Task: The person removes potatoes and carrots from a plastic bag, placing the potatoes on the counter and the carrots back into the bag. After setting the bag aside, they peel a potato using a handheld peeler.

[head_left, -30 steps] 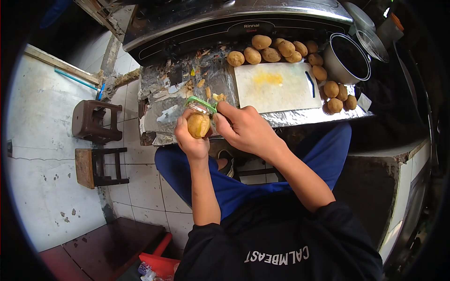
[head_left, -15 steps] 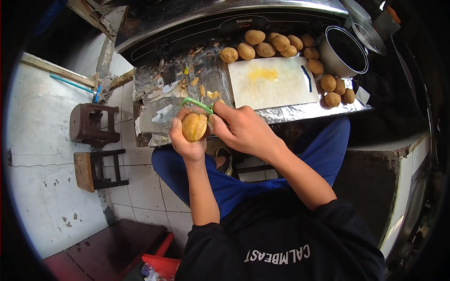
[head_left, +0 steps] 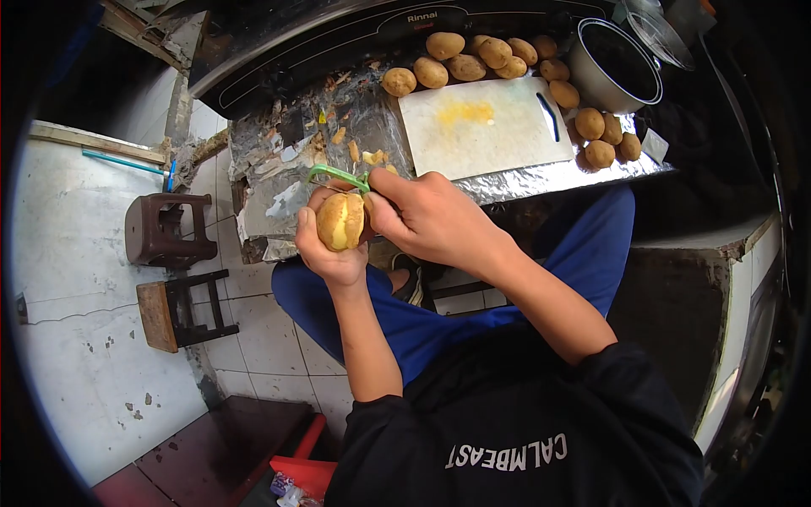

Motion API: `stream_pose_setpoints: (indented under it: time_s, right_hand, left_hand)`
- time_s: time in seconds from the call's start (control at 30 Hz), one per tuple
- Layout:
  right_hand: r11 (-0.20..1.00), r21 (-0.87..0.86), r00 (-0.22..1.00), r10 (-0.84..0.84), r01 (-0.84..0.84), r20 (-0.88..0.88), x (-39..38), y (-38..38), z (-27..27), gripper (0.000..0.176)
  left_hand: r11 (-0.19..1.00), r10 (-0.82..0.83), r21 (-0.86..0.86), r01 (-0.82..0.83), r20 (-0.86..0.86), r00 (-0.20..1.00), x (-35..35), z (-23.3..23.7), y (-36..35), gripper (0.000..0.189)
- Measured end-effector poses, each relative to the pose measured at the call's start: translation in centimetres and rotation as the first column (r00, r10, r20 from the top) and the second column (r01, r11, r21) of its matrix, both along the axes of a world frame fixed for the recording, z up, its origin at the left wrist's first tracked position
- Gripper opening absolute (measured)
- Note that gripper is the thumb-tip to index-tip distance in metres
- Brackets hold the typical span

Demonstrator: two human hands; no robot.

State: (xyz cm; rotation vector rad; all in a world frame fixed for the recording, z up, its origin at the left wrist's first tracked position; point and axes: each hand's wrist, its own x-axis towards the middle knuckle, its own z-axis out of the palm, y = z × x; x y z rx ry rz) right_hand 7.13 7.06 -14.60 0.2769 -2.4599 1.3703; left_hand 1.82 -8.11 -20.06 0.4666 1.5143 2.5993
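1. Nearest, the person wears a black shirt with white lettering (head_left: pixel 507 456) and blue trousers (head_left: pixel 422 338).
2. The left hand (head_left: pixel 334 260) grasps a partly peeled brown potato (head_left: pixel 340 223), a pale yellow strip showing, at the near edge of the worn, scrap-strewn counter (head_left: pixel 291 173).
3. The right hand (head_left: pixel 439 218), just to its right, clenches a green-framed peeler (head_left: pixel 338 176) at the potato's far end.
4. Beyond, a white rectangular cutting board (head_left: pixel 473 152) with a yellow stain lies right of centre.
5. Whole brown potatoes (head_left: pixel 466 68) line its far and right sides, near a grey round pot (head_left: pixel 593 83).
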Motion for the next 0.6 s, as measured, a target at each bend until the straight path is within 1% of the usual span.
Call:
stream_pose_setpoints:
  time_s: [0.07, 0.13, 0.27, 0.33, 0.37, 0.43, 0.47, 0.5, 0.53, 0.57, 0.6]
  right_hand:
    - [1.0, 0.001, 1.0, -0.006, 0.006, 0.002, 0.0, -0.3, -0.3, 0.022]
    - [0.994, 0.083, 0.997, -0.073, 0.073, -0.004, 0.0, -0.3, -0.6, 0.023]
    - [0.989, 0.123, 0.996, -0.078, 0.083, -0.04, -0.3, -0.1, -0.9, 0.023]
    - [0.988, 0.133, 0.996, -0.072, 0.078, -0.052, -0.4, 0.0, -0.9, 0.023]
    - [0.988, 0.135, 0.996, -0.069, 0.076, -0.058, -0.5, 0.1, -0.9, 0.023]
    - [0.977, 0.176, 0.992, -0.112, 0.121, -0.06, -0.5, 0.2, -1.3, 0.023]
    - [0.976, 0.183, 0.992, -0.111, 0.121, -0.065, -0.4, 0.3, -1.5, 0.023]
    - [0.969, 0.19, 0.986, -0.145, 0.159, -0.084, -0.5, 0.4, -1.7, 0.024]
    - [0.961, 0.195, 0.979, -0.179, 0.196, -0.102, -0.5, 0.5, -1.8, 0.024]
    - [0.961, 0.197, 0.978, -0.178, 0.196, -0.105, -0.5, 0.6, -1.7, 0.024]
    - [0.944, 0.249, 0.975, -0.196, 0.217, -0.107, -0.4, 0.7, -1.7, 0.024]
  left_hand:
    - [1.0, 0.004, 0.009, -0.004, 0.027, 1.0, 0.2, 0.1, 0.3, 0.058]
    - [0.998, 0.049, -0.054, -0.044, 0.081, 0.996, 0.6, 1.4, 1.6, 0.063]
    - [0.998, 0.045, -0.042, -0.04, 0.123, 0.991, 0.7, 1.7, 2.2, 0.067]
    - [0.993, 0.095, 0.05, -0.107, 0.196, 0.976, 0.7, 2.8, 3.0, 0.068]
    - [0.993, 0.098, 0.053, -0.109, 0.19, 0.977, 0.6, 2.9, 3.0, 0.068]
    - [0.995, -0.094, -0.01, 0.096, 0.154, 0.984, 0.5, 2.8, 2.4, 0.069]
    - [0.988, -0.152, 0.015, 0.151, 0.156, 0.976, -0.2, 1.2, 1.7, 0.066]
    - [0.989, -0.15, 0.019, 0.149, 0.151, 0.977, -0.6, 0.2, 1.3, 0.066]
    - [0.982, -0.187, 0.048, 0.182, 0.167, 0.968, -0.8, -0.4, 0.9, 0.064]
    - [0.973, -0.227, 0.076, 0.216, 0.183, 0.957, -0.9, -0.9, 0.6, 0.062]
    - [0.993, -0.119, 0.043, 0.112, 0.263, 0.957, -0.3, 0.2, 1.1, 0.055]
